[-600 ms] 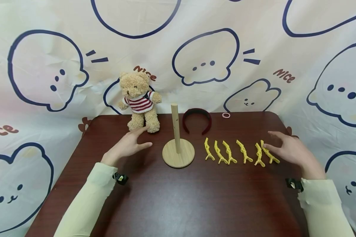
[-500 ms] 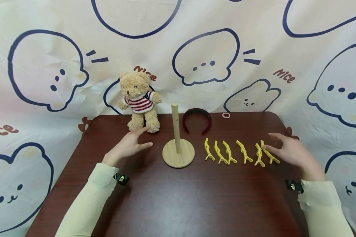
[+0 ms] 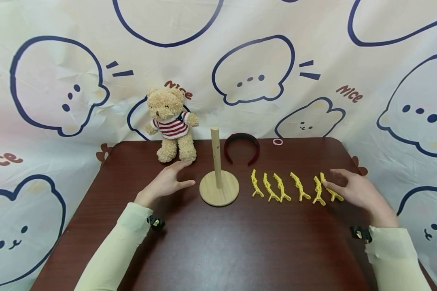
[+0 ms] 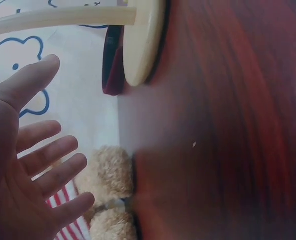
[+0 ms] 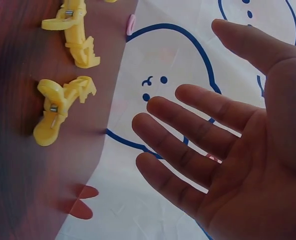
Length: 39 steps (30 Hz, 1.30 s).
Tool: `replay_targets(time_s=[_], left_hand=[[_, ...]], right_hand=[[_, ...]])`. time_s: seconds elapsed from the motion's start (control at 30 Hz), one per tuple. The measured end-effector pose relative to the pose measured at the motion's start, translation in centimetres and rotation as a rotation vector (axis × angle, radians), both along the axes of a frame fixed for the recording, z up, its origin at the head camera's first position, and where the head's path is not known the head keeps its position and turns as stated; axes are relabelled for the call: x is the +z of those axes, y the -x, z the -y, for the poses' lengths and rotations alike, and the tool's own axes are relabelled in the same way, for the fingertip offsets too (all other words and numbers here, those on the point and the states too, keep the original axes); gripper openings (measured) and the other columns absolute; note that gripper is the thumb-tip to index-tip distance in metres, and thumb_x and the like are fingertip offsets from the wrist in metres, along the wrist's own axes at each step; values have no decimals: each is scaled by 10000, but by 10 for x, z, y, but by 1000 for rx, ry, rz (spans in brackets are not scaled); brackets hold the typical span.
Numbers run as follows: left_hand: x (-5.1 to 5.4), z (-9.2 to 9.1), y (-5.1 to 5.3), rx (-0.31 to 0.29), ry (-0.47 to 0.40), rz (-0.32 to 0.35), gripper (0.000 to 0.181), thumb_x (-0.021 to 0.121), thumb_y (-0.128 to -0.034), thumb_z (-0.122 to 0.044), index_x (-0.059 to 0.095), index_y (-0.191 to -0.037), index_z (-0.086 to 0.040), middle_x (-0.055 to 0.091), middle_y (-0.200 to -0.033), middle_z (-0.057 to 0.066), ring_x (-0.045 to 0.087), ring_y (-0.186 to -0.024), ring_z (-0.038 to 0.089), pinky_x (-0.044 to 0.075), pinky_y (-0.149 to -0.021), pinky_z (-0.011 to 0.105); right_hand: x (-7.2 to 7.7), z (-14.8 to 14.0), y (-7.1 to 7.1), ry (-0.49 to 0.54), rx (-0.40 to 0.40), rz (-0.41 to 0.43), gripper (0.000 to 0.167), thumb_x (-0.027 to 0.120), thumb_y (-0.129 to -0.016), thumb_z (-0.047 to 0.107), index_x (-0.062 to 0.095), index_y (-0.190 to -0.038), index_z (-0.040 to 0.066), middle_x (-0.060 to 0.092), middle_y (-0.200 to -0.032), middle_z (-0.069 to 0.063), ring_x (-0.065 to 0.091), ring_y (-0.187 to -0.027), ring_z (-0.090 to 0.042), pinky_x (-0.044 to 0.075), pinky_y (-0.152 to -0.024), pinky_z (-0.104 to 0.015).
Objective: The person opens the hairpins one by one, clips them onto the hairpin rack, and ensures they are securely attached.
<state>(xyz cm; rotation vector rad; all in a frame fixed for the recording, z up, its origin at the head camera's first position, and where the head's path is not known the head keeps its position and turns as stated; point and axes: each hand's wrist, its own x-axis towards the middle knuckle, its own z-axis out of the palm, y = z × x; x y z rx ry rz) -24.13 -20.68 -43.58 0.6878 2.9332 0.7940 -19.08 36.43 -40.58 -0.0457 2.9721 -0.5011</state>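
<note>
**Left hand [image 3: 166,182] comes closer to the pale, round-based wooden stand [image 3: 218,184]; nothing is held**

The stand is upright, with a single post. To its right lie six thin, yellow, plastic-looking clips [image 3: 279,186] in one loose row, all apart from the stand.

The left hand is just beside the stand, on its left. Its thumb points toward the stand and keeps a wide gap from the fingers; it grips nothing. The right hand [image 3: 362,192] is well to the right of the stand, at the last clip of the row. Its thumb is also wide from its fingers, and in the right wrist view the visible clips lie apart from this hand.

Compared with half a second ago, the left hand has shifted rightward to the stand, and the right hand has come slightly toward the person. The stand and the clips stay where they were. I judge this as an approach only: nothing is taken so far.

Behind the stand, to its right, are a dark red headband [image 3: 257,150] and, farther right, a small pink ring [image 5: 131,25]. Behind it, to its left, is a fluffy beige teddy bear [image 3: 172,125] in a striped shirt; whether the left forefinger touches its foot, I cannot tell. Under everything is a dark red-brown table [image 3: 218,250].
</note>
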Motion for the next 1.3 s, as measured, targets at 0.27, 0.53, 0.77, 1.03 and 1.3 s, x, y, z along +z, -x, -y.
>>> replay_targets(time_s=[0.27, 0.53, 0.77, 1.03, 1.3], left_hand=[[-11, -9, 1, 0, -16, 45, 759, 743, -881, -449, 466, -1491, -94, 485, -1511, 160, 459, -1404, 352, 386, -1141, 536], [-23, -20, 2, -31, -30, 40, 758, 752, -883, -410, 456, -1493, -72, 494, -1507, 152, 479, -1392, 332, 407, -1131, 511], [-28, -27, 0, -41, -29, 67, 790, 755, -877, -418, 431, -1509, -74, 478, -1521, 155, 462, -1405, 335, 393, -1141, 514], [-37, -32, -3, -43, -21, 104, 836, 776, -856, -432, 413, -1522, -81, 467, -1531, 151, 450, -1417, 328, 388, -1148, 503], [-41, -37, -5, -44, 16, 141, 894, 787, -834, -458, 386, -1534, -74, 433, -1556, 159, 402, -1453, 323, 313, -1180, 571]], right_hand=[[-7, -3, -2, -1, -14, -17, 805, 549, -930, 641, 520, -1383, -24, 549, -1339, -358, 557, -1147, -512, 456, -923, -682], [-17, -9, -4, -6, -39, -9, 770, 559, -924, 643, 608, -1277, -40, 594, -1282, -349, 585, -1096, -489, 473, -901, -658], [-23, -14, -4, 2, -38, -18, 691, 619, -918, 588, 654, -1197, -43, 691, -1102, -261, 640, -905, -349, 523, -756, -525], [-30, -19, -6, 4, -29, 5, 656, 634, -922, 559, 667, -1166, -49, 707, -1033, -218, 643, -881, -320, 520, -718, -476], [-37, -24, -7, -11, -47, 22, 703, 650, -896, 589, 663, -1164, -61, 699, -1050, -238, 641, -899, -351, 519, -729, -501]])
